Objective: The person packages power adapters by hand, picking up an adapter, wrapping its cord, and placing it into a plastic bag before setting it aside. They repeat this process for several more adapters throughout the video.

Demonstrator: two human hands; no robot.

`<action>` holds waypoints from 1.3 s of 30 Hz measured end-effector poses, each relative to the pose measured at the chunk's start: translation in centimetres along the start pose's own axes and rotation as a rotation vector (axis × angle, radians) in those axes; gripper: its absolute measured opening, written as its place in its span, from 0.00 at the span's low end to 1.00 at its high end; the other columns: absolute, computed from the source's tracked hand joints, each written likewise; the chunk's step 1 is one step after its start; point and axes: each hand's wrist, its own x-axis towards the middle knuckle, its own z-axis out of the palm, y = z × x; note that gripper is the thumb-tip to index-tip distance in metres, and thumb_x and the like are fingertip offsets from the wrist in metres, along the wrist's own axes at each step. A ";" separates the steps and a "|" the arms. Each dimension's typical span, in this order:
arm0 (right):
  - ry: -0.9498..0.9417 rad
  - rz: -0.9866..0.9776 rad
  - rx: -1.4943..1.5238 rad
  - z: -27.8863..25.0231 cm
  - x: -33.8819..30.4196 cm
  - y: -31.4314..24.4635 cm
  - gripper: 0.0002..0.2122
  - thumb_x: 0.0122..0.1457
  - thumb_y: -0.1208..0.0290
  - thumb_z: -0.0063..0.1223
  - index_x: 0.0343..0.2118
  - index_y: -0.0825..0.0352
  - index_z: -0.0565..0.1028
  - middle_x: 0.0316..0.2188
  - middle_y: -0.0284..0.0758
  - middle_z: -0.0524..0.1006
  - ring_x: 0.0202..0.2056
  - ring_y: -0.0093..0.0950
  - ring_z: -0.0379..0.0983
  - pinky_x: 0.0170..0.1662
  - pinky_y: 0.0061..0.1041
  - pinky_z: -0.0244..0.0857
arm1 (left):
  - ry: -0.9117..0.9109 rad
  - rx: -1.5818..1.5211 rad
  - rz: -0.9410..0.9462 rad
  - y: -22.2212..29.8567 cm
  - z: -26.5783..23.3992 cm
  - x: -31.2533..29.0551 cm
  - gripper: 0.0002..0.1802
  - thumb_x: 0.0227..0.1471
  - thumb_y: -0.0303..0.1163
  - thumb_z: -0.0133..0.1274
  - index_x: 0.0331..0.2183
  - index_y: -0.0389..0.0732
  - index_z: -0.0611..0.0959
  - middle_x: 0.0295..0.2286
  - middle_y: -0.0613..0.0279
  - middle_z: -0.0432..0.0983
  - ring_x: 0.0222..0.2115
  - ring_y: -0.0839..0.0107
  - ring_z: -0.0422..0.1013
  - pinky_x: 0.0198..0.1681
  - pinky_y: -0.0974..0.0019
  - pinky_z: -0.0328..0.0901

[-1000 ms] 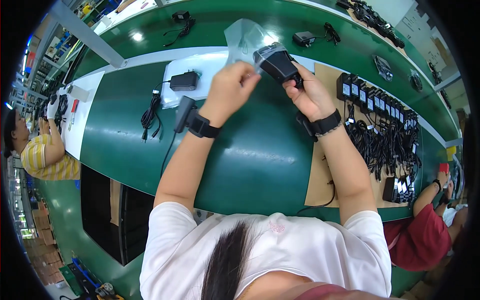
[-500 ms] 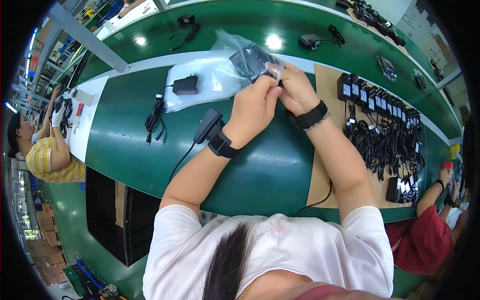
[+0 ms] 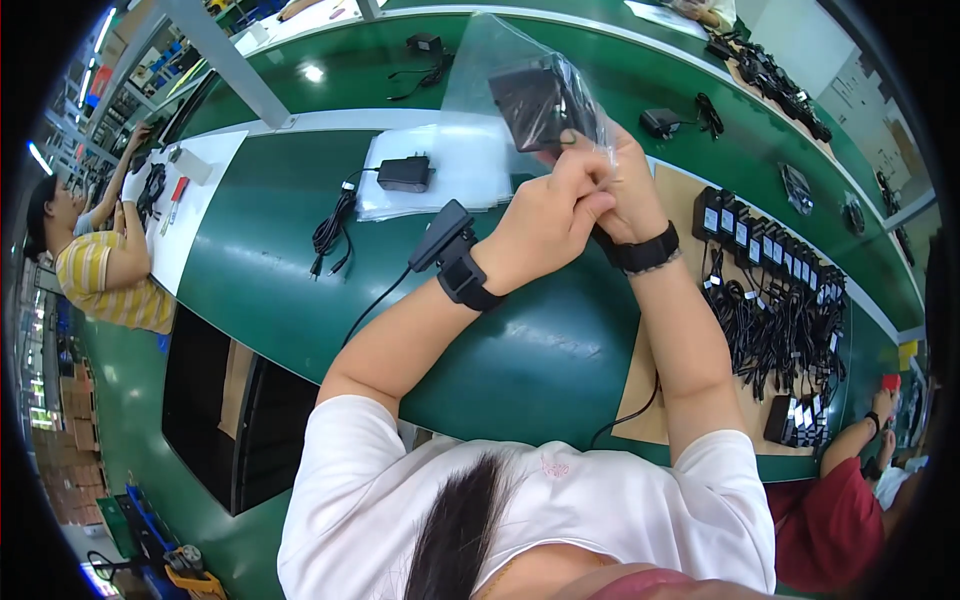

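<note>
I'm at the bagging step, as I read it: a black adapter [image 3: 540, 105] sits inside a clear bag [image 3: 470, 65], raised in front of me toward the far side of the counter [image 3: 530, 345]. My left hand [image 3: 548, 215] has thumb and fingers closed on the bag's near end, and my right hand [image 3: 630, 185] grasps that end too, from the right; whether it also grips the adapter through the film, I can't tell. I'd judge the next move calls for a firm pinch on the slippery film, with the adapter kept down inside the bag.

Close on the left lies a stack of flat bags [image 3: 465, 165] with another adapter [image 3: 403, 173] on it, its coiled cable [image 3: 330, 235] trailing onto the counter. To the right, a cardboard sheet [image 3: 645, 405] carries a row of adapters [image 3: 770, 240] with tangled leads, so a swing that way could snag. The pale rail [image 3: 365, 117] bounds the far edge. The roomiest stretch for my hands is the green surface nearer me, though the cord [image 3: 375, 312] from my left wrist needs slack.
</note>
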 end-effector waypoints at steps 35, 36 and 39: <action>-0.019 -0.626 -1.226 -0.5 -1.5 4.1 0.28 0.51 0.60 0.51 0.49 0.77 0.61 0.50 0.51 0.63 0.53 0.46 0.55 0.54 0.38 0.49 | 0.270 -1.368 -0.744 -8.3 -3.1 -1.4 0.12 0.47 0.26 0.49 0.37 0.34 0.73 0.34 0.59 0.73 0.36 0.67 0.70 0.45 0.63 0.64; 0.016 -0.589 -1.242 -0.7 -1.7 3.6 0.29 0.52 0.59 0.52 0.53 0.72 0.59 0.53 0.46 0.60 0.56 0.39 0.53 0.56 0.32 0.47 | 0.346 -1.339 -0.751 -8.3 -3.2 -0.8 0.08 0.47 0.25 0.49 0.33 0.36 0.75 0.32 0.62 0.74 0.33 0.70 0.70 0.40 0.64 0.65; 0.110 -0.621 -1.150 -0.5 -2.0 3.1 0.30 0.51 0.57 0.53 0.52 0.71 0.60 0.54 0.47 0.59 0.56 0.39 0.52 0.57 0.32 0.46 | 0.442 -1.270 -0.706 -7.5 -4.0 -0.4 0.08 0.47 0.24 0.49 0.33 0.36 0.75 0.32 0.61 0.74 0.33 0.70 0.70 0.39 0.64 0.66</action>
